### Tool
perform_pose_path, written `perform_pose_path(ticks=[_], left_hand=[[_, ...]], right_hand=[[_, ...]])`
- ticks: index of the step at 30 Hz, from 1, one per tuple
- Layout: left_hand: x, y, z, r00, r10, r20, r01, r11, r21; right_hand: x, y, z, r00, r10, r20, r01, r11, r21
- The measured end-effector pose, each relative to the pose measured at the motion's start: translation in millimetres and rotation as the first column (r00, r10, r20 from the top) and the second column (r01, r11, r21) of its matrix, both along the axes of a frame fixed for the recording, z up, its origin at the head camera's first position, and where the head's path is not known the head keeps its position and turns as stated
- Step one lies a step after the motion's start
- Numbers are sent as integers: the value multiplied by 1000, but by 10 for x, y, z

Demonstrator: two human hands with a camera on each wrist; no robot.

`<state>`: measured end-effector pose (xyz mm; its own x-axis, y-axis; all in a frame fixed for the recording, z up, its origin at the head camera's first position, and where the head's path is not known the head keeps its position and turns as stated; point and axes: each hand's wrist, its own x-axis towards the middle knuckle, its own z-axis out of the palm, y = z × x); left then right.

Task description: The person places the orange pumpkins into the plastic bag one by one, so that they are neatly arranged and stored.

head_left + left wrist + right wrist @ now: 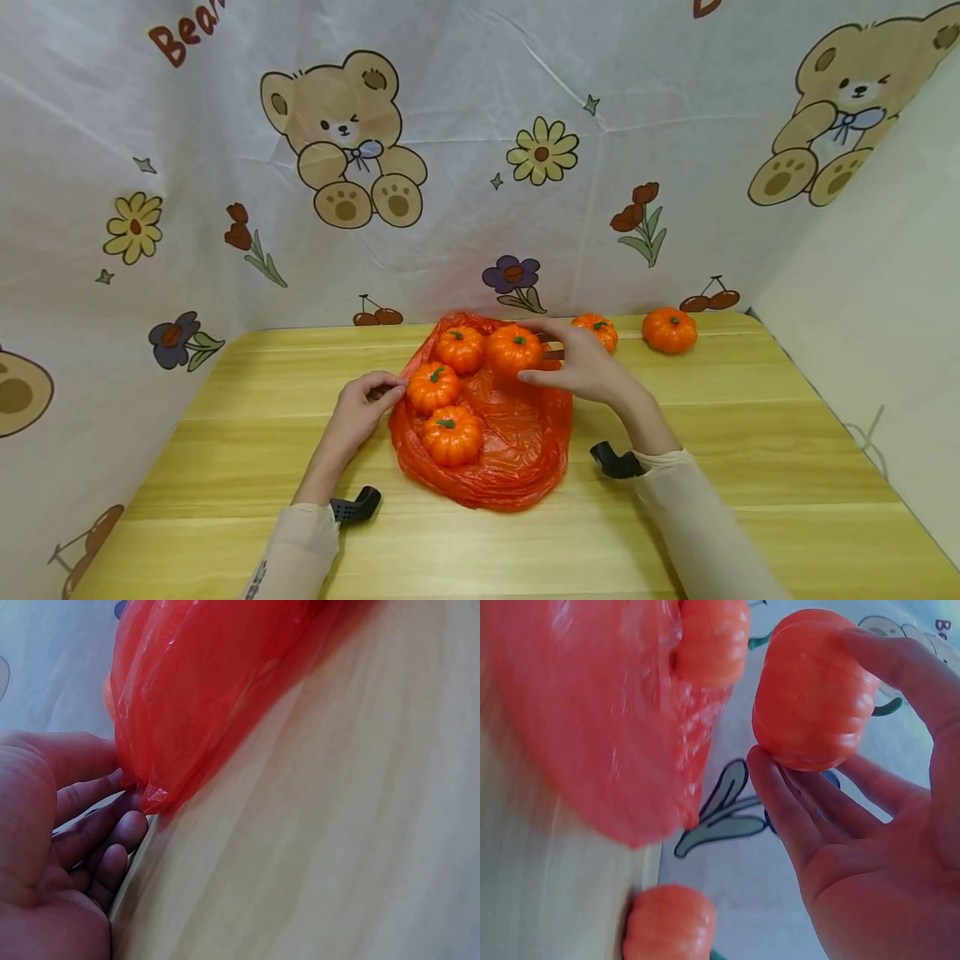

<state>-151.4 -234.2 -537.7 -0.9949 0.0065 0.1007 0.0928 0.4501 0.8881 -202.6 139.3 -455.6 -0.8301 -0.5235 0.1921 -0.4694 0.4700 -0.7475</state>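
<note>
1. Closest to me are the two pale sleeves, each with a black camera mount at the wrist, reaching out over the yellow wooden table (225, 433).
2. The left hand (360, 412) rests on the tabletop at the left edge of the orange plastic bag (510, 433); the left wrist view shows its thumb and curled fingers (112, 840) pinching the bag's edge.
3. The right hand (592, 367) is closed round one small orange pumpkin (514, 348), thumb on one side and fingers on the other, holding it at the far end of the bag; in the right wrist view the held pumpkin looks lifted off the plastic.
4. Three more pumpkins lie on the flattened bag: one at the back (459, 347), one beside the left fingertips (432, 387), one nearest me (452, 434).
5. Two pumpkins sit on the bare wood well to the right: one just behind the right hand (597, 329), another further right (669, 329).
6. My reading: the sorting of pumpkins between bag and table is about midway, with four at the bag and two apart.
7. Around the table hangs a white cloth backdrop (480, 125) printed with teddy bears, flowers and cherries; a plain pale wall (885, 317) closes the right side.
</note>
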Motion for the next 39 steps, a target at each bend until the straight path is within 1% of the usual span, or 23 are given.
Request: perform_pose_path(ticks=[6, 13, 15, 21, 28, 34, 39], left_hand=[[-6, -6, 2, 1000, 1, 6, -1, 1000, 2], [-12, -7, 4, 1000, -1, -15, 2, 1000, 12], [-12, -5, 10, 1000, 1, -14, -1, 1000, 8], [-15, -5, 13, 1000, 5, -6, -5, 1000, -9], [-17, -8, 2, 1000, -3, -1, 3, 1000, 7], [-11, 19, -4, 1000, 14, -4, -14, 1000, 5], [-5, 21, 5, 1000, 15, -8, -15, 1000, 3]], right_hand=[[6, -150, -78, 999, 22, -42, -18, 996, 82], [22, -219, -132, 998, 54, -26, -52, 994, 92], [25, -228, -139, 998, 58, -17, -56, 994, 97], [36, -265, -164, 995, 101, 15, -102, 991, 84], [48, -323, -240, 990, 140, 14, -141, 987, 81], [26, -342, -306, 988, 148, 32, -150, 985, 79], [15, -341, -337, 988, 152, 12, -152, 983, 99]])
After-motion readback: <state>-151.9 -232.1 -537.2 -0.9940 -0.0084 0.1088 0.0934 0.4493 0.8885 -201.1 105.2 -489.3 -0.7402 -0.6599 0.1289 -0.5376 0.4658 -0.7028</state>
